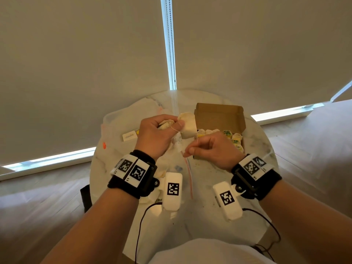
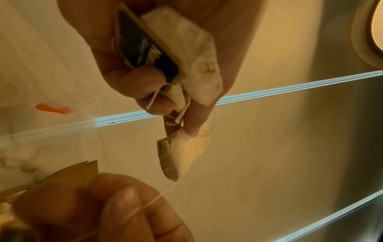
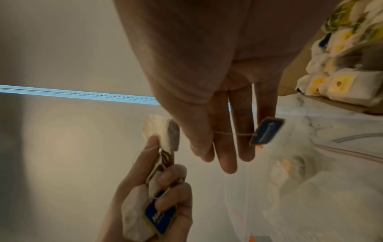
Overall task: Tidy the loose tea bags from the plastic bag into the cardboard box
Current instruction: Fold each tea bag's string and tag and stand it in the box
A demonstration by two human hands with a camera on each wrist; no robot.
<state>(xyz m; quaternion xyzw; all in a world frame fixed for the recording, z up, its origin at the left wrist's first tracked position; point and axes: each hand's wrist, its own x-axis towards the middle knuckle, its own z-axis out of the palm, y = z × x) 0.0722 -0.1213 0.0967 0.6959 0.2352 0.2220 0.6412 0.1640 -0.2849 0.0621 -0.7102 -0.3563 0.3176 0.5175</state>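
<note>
My left hand (image 1: 175, 123) is raised over the table and grips two or more pale tea bags (image 1: 187, 126). One tea bag (image 2: 180, 155) dangles below the fingertips, and another lies in the palm with its blue tag (image 2: 145, 49). A thin string (image 1: 197, 139) runs from the bunch to my right hand (image 1: 189, 151), which pinches it between thumb and forefinger. The string crosses the right fingers (image 3: 219, 147) and ends in a blue tag (image 3: 266, 131). The open cardboard box (image 1: 219, 115) stands just right of both hands, with several tea bags (image 1: 235, 141) inside.
The clear plastic bag (image 1: 133, 119) lies flat on the round marble table (image 1: 200, 216), its zip strip (image 1: 188, 174) between my wrists, with some tea bags (image 3: 290, 168) still inside. A small white packet (image 1: 130, 135) lies left of my left hand. Cables hang over the near edge.
</note>
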